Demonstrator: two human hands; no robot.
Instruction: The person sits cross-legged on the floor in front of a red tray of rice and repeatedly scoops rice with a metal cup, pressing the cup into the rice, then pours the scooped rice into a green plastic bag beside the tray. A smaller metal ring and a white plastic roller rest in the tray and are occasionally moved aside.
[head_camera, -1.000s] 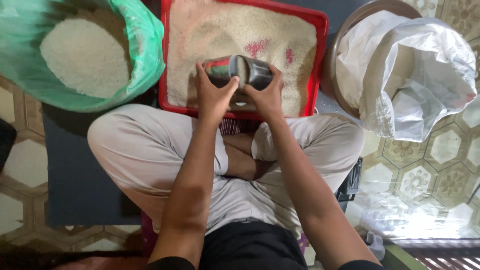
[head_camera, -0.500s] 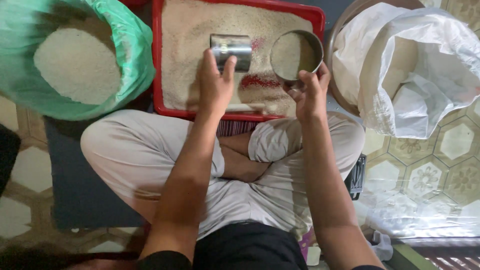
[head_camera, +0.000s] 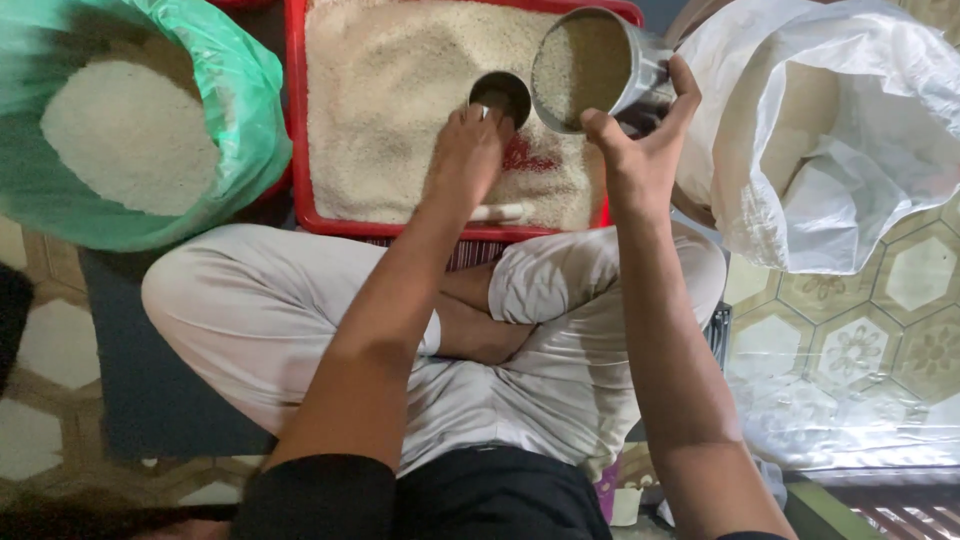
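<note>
Since the preceding view, the right hand (head_camera: 640, 150) has raised the large metal cup (head_camera: 595, 68) higher and tilted it, grain inside, over the red tray (head_camera: 296, 120). The left hand (head_camera: 468, 160) has stood the small metal cup (head_camera: 500, 97) upright in the tray's grain. Each grip is clamped around its cup. A white sack (head_camera: 830, 130) lies just right.
</note>
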